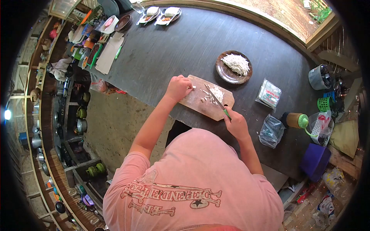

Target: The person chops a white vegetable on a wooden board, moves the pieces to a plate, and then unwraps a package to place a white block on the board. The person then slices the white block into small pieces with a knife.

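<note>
My right hand [236, 124] is closed round the green handle of a knife [216, 97], its blade lying over a wooden cutting board [198, 107]. White shredded strips [216, 92] lie on the board beside the blade, with a few small bits scattered near them. At the board's left end, my left hand [180, 88] has its fingers pinched together over a small pale piece [191, 88], too small to name. Just beyond the board, a brown plate [221, 73] carries a heap of similar white shreds [236, 64].
Right of the board are a plastic packet [269, 93], a clear plastic bag [271, 131] and a bottle with a green lid [296, 120]. Two food trays [168, 16] stand at the far edge. A cardboard sheet [109, 56] and containers crowd the left end. A purple bin [315, 161] stands right.
</note>
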Available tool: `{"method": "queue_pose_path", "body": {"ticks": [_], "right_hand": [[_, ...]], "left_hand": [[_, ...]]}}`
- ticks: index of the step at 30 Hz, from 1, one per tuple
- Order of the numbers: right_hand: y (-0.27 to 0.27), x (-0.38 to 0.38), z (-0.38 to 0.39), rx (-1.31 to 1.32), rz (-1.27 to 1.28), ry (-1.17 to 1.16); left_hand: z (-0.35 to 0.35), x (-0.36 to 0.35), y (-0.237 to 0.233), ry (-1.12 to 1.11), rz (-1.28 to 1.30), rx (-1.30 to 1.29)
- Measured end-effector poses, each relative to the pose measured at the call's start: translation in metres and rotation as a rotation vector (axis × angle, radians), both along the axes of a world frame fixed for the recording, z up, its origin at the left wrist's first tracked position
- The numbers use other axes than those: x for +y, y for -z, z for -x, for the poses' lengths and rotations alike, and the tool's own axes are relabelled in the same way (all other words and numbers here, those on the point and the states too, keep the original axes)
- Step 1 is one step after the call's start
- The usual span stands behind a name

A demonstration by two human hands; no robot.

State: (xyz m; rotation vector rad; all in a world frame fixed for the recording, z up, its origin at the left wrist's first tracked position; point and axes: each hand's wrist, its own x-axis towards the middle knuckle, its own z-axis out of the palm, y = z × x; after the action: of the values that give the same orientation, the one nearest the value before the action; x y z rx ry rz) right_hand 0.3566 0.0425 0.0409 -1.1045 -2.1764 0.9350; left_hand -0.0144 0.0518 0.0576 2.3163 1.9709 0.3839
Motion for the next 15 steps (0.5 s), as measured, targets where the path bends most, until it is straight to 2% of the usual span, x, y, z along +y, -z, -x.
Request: {"method": "queue_pose_path", "body": {"ticks": [4, 9, 11, 13, 15], "right_hand": [[0.001, 0.000, -0.001, -0.006, 0.020, 0.002], [-0.006, -0.004, 0.000, -0.023, 0.030, -0.022], [-0.010, -0.007, -0.001, -0.057, 0.040, -0.043], [-0.008, -0.009, -0.002, -0.135, 0.102, -0.184], [-0.003, -0.015, 0.000, -0.181, 0.134, -0.212]], "left_hand": [[-0.004, -0.003, -0.007, 0.041, 0.007, 0.029], [-0.006, -0.001, -0.005, -0.069, 0.107, -0.087], [-0.011, 0.000, -0.004, -0.082, 0.113, -0.044], [-0.013, 0.001, -0.005, -0.095, 0.116, 0.002], [-0.015, -0.001, -0.005, -0.042, 0.037, 0.044]]}}
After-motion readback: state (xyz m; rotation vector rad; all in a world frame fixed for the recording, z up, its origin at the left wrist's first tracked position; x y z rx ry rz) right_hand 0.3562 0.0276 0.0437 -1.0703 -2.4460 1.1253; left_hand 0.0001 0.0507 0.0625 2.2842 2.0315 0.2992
